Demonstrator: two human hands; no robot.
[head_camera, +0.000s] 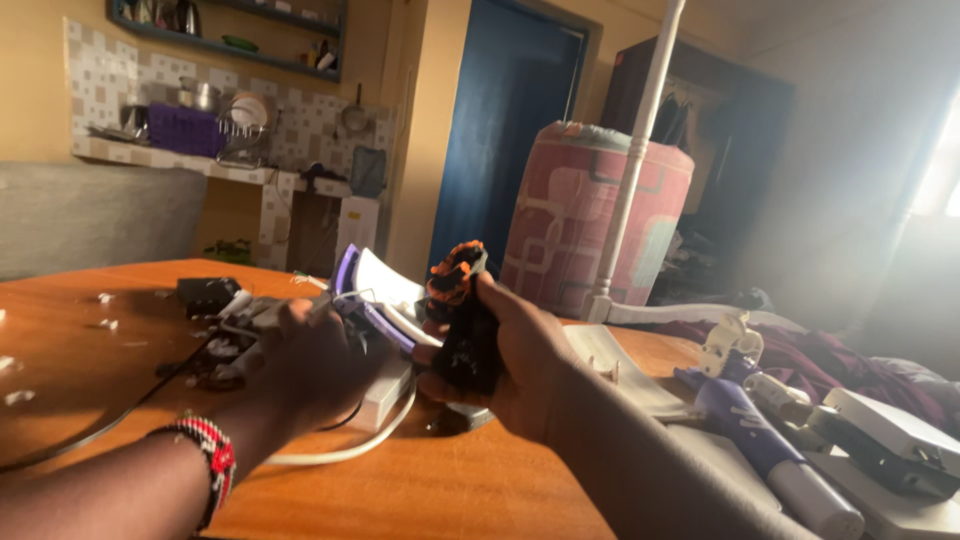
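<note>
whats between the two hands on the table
In the head view, a white and purple curved appliance part sits between the left hand and the right hand, which holds a black and orange cloth.

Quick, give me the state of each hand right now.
Left hand: closed over the purple and white appliance part on the table; whether it truly grips cannot be told.
Right hand: closed, holding a black and orange cloth.
</note>
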